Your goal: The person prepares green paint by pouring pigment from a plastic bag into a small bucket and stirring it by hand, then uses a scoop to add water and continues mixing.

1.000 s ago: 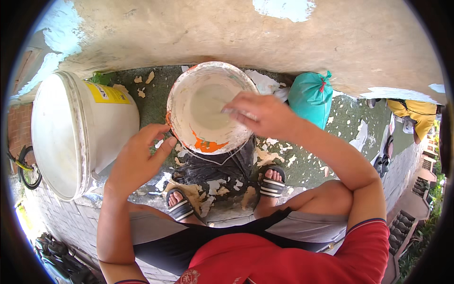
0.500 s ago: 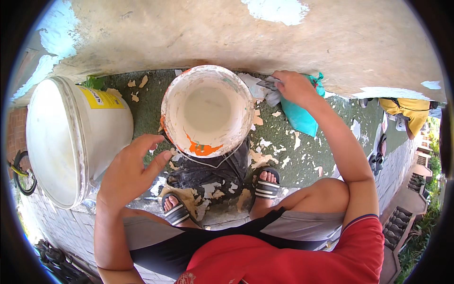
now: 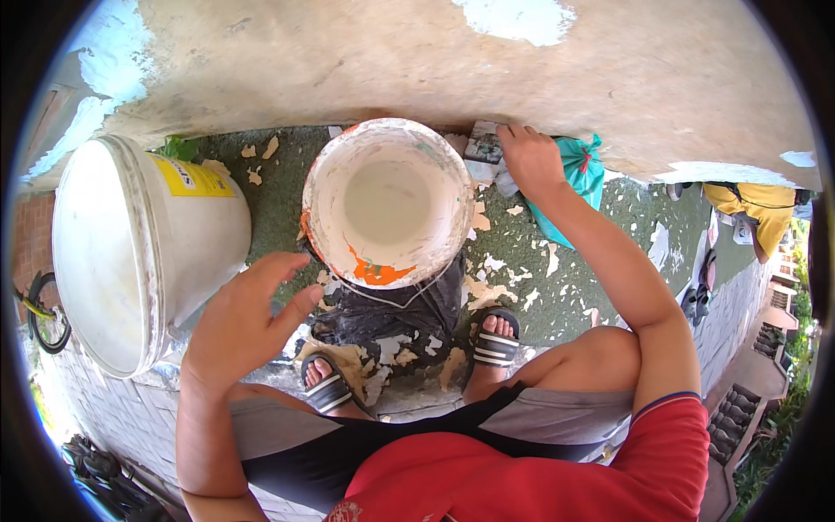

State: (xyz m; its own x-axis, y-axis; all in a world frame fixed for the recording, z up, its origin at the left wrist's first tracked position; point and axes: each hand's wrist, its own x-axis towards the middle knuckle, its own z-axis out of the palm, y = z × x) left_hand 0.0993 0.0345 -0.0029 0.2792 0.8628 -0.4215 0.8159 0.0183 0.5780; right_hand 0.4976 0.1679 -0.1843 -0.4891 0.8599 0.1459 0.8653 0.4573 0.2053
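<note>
A paint-stained white bucket [image 3: 452, 200] stands before me with cloudy, pale liquid in the bottom and orange paint on its rim. Just left of it, my left hand [image 3: 243, 322] hovers with thumb and fingers apart, holding nothing. My right hand [image 3: 535, 165] reaches past the bucket to the foot of the wall. Its fingertips grip the edge of a flat, speckled grey rectangular piece [image 3: 484, 142], whose kind I cannot make out. Beside that hand lies a teal plastic bag [image 3: 584, 174] tied with a reddish string.
A large lidded white bucket [image 3: 204, 226] with a yellow label is at the left. Black plastic [image 3: 396, 315] lies below the open bucket. Paint flakes [image 3: 483, 294] litter the green ground. Ahead rises a peeling wall [image 3: 374, 61]; a yellow cloth-like thing [image 3: 750, 204] is at far right.
The grey piece has tilted, so its broad speckled face now shows beside my right fingertips. My left hand stays nearly in place, and the view has shifted slightly.
</note>
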